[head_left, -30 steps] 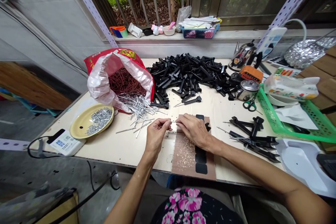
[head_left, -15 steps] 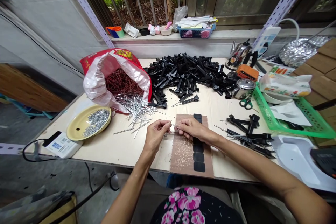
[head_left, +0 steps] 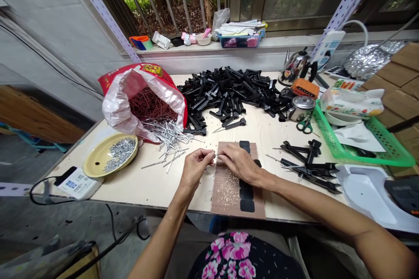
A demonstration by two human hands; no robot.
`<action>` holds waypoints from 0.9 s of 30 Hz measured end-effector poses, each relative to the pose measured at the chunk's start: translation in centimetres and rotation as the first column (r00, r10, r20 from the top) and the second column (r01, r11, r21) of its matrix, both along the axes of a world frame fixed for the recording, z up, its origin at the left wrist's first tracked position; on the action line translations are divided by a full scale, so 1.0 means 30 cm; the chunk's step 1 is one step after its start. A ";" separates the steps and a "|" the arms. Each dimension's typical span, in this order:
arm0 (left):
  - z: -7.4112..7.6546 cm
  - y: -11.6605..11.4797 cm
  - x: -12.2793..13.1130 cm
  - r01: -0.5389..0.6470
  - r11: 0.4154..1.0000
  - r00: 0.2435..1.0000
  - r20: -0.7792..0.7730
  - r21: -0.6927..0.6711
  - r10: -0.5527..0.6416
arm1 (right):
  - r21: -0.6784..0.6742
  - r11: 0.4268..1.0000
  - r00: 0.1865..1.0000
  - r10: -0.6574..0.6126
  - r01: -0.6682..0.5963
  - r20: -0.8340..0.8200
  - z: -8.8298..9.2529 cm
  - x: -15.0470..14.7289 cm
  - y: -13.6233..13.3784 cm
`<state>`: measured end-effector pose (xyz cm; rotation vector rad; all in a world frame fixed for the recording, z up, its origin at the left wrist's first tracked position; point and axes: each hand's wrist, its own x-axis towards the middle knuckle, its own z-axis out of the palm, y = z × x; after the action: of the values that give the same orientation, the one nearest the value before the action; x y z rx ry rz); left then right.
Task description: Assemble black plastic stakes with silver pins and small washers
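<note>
Across the middle of the frame spreads a pale wooden tabletop (head_left: 268, 135), with a heap of black parts (head_left: 229, 89) at its upper centre. A red bag (head_left: 119, 104) with a white lining gapes at centre left, full of reddish rods and spilling silver rods (head_left: 168, 137). At lower centre lies a brown board (head_left: 258, 202) bearing dark rounded squares and scattered pale crumbs. Several black pieces with metal shafts (head_left: 310, 168) rest at right; a yellow dish (head_left: 94, 152) of small silver bits (head_left: 121, 152) sits at left.

The right hand (head_left: 240, 165) is above the board, fingers bent toward the left hand (head_left: 198, 165), which is just beside the board. The left grip is narrow, thumb and forefinger pinching a thin metal piece (head_left: 215, 154). The right fingertips meet its other side, but I cannot tell whether that grip closes on it.

The step in hand seems to be fine fitting or lining-up; the next move calls for a steady pinch and matched fingertips. The piece, at the centre of the frame, looks slender and greyish, mostly hidden, its ends unreadable.
</note>
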<state>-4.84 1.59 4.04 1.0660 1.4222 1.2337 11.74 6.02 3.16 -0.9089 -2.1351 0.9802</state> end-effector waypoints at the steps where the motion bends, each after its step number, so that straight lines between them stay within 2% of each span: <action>1: 0.001 -0.001 0.001 0.012 1.000 0.999 -0.032 0.000 -0.012 | -0.052 0.998 1.000 0.022 -0.021 0.019 -0.005 0.002 0.005; 3: 0.001 0.002 0.002 0.027 1.000 0.997 -0.079 -0.010 -0.028 | -0.200 0.977 0.994 0.090 -0.075 0.064 -0.019 0.009 0.012; 4: -0.001 0.004 0.002 0.039 0.999 0.996 -0.076 -0.025 -0.041 | -0.224 0.971 0.990 0.110 -0.088 0.085 -0.026 0.014 0.014; 5: -0.005 0.008 0.002 0.053 0.998 0.997 -0.052 -0.046 -0.055 | -0.182 0.980 0.988 0.107 -0.085 0.115 -0.033 0.019 0.013; 7: -0.015 0.017 0.002 0.082 0.991 0.996 0.037 -0.107 -0.078 | 0.066 0.996 0.980 0.043 -0.057 0.196 -0.043 0.030 0.004; 9: -0.026 0.025 0.003 0.083 0.982 0.989 0.133 -0.169 -0.061 | 0.326 0.944 0.962 -0.044 -0.049 0.271 -0.046 0.039 -0.007; 11: -0.037 0.029 0.007 0.060 0.978 0.982 0.190 -0.198 -0.022 | 0.439 0.897 0.946 -0.093 -0.056 0.311 -0.043 0.044 -0.015; 18: -0.044 0.037 0.011 0.042 0.982 0.968 0.252 -0.185 0.006 | 0.493 0.870 0.932 -0.194 0.019 0.307 -0.023 0.050 -0.015; 23: -0.023 0.041 0.005 0.120 0.952 0.901 0.434 -0.282 0.015 | 0.459 0.887 0.940 -0.190 0.041 0.283 -0.003 0.056 -0.013; 27: -0.018 0.039 0.005 0.128 0.945 0.869 0.494 -0.302 0.041 | 0.531 0.847 0.930 -0.219 0.030 0.296 0.004 0.055 -0.009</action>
<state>-4.69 2.75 3.49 0.4978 1.1362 1.0871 13.39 5.75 3.27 -0.9734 -2.4134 0.1416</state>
